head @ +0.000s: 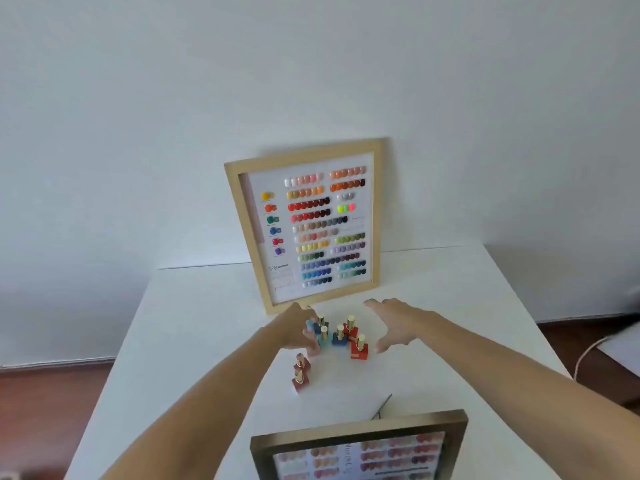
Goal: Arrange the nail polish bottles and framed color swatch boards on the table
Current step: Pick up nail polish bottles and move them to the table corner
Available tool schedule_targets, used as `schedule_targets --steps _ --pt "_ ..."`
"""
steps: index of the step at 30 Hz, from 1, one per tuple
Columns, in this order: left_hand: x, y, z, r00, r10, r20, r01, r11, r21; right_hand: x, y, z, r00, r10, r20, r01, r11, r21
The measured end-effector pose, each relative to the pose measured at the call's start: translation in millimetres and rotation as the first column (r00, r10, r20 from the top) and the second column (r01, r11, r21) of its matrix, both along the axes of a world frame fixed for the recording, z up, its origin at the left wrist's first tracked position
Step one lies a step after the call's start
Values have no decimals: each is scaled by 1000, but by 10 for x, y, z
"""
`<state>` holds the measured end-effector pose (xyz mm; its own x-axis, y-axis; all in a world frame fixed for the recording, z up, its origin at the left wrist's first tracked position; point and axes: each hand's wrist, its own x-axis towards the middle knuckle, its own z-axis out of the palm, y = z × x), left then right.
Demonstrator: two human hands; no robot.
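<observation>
A light wooden framed swatch board (304, 223) leans upright against the wall at the back of the white table (194, 306). A darker framed swatch board (360, 448) lies at the near edge. Several gold-capped nail polish bottles (341, 336) cluster mid-table, blue ones left, red ones right. Two reddish bottles (300, 372) stand nearer. My left hand (298, 329) touches the left side of the cluster, against a blue bottle (320, 327). My right hand (394, 323) hovers open just right of the red bottles (358, 346).
A thin dark stand leg (382, 407) pokes up behind the near frame. Brown floor (52, 410) lies left and right of the table. A pale cord (588, 355) hangs at the right.
</observation>
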<state>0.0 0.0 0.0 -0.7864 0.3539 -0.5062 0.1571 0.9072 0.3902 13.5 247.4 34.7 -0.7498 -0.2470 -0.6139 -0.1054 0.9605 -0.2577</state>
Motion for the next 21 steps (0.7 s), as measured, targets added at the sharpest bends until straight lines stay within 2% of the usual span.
schedule_targets --steps 5,13,16,21 --pt "67 108 -134 1000 20 7 -20 1000 12 -50 -70 -244 1000 4 -2 -5 998 -60" --pt "123 163 -196 990 94 -103 -98 995 -27 -122 -250 -490 997 30 -66 -41 982 -183" --pt "127 170 -191 980 161 -118 -162 987 1 -115 -301 -559 988 18 -153 -49 978 -204" --pt "116 180 -131 984 132 -121 -138 990 -42 -128 -341 -583 962 -28 -270 -37 971 -234"
